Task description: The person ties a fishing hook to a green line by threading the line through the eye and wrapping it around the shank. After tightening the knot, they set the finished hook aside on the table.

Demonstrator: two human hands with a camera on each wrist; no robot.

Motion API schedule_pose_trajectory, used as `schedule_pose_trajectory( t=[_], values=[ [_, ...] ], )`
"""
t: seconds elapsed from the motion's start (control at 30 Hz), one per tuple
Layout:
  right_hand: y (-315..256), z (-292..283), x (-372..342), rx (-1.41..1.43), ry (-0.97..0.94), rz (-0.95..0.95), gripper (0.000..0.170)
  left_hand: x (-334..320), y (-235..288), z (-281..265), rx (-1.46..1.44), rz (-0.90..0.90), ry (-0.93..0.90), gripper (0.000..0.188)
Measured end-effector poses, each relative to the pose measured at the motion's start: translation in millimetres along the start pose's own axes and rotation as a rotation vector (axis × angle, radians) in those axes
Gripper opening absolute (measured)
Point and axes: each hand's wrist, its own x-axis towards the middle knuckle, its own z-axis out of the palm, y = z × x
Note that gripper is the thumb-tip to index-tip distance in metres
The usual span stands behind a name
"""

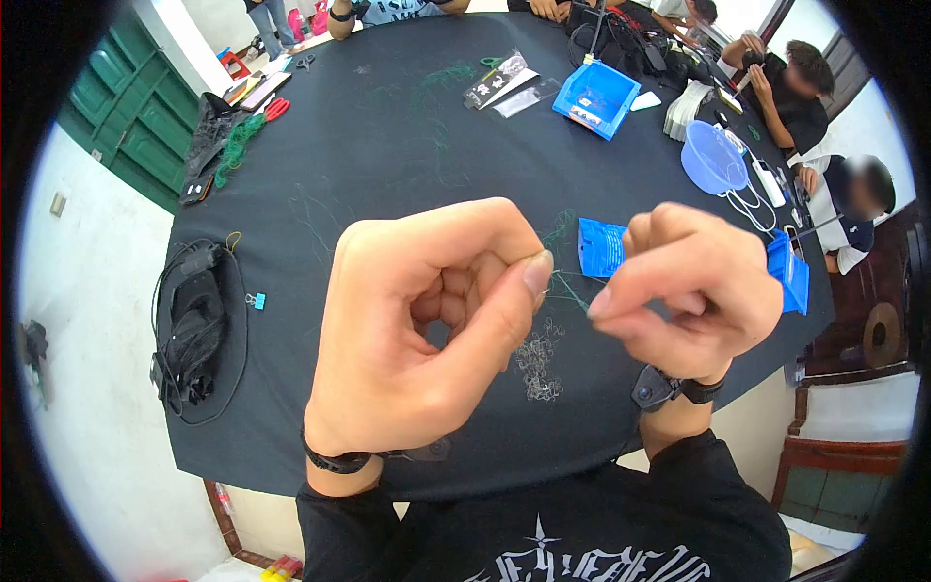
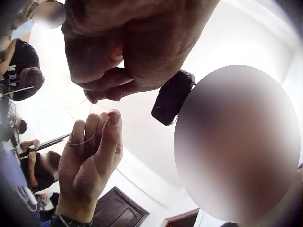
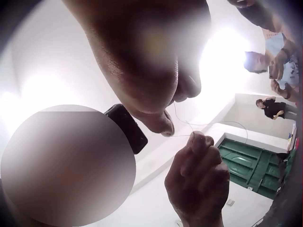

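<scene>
In the head view my left hand [image 1: 373, 330] and my right hand [image 1: 713, 286] are raised over the black-covered table, a short gap apart. Thin green thread [image 1: 574, 293] spans the gap. Thumb and index fingertip of the left hand pinch one part of it; the right thumb and index finger pinch the other. Both wrist views show fine strands between the fingertips, with a loose loop of thread [image 3: 236, 124] in the right wrist view. Below the hands lies a tangled heap of small, thin metal hooks [image 1: 539, 364]. A blue packet [image 1: 599, 248] lies partly behind the right hand.
Black cables and a dark pouch [image 1: 194, 330] lie at left beside a light-blue binder clip [image 1: 255, 301]. Red-handled scissors [image 1: 277, 109] and green thread sit farther back. Blue tray [image 1: 596, 97], blue basket [image 1: 715, 158] and another blue bin [image 1: 787, 274] stand right. Other people sit around the table.
</scene>
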Motion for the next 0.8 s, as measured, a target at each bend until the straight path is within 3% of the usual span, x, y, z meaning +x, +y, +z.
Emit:
schedule_pose_trajectory(
  t=[0.23, 0.8],
  values=[
    [7, -4, -1, -0.17, 0.112, -0.038, 0.023, 1, 4, -1, -0.01, -0.062, -0.14, 0.015],
    [12, 1, 5, -0.218, 0.021, 0.02, 0.02, -3, 11, -1, -0.145, -0.051, -0.088, 0.015]
  ],
)
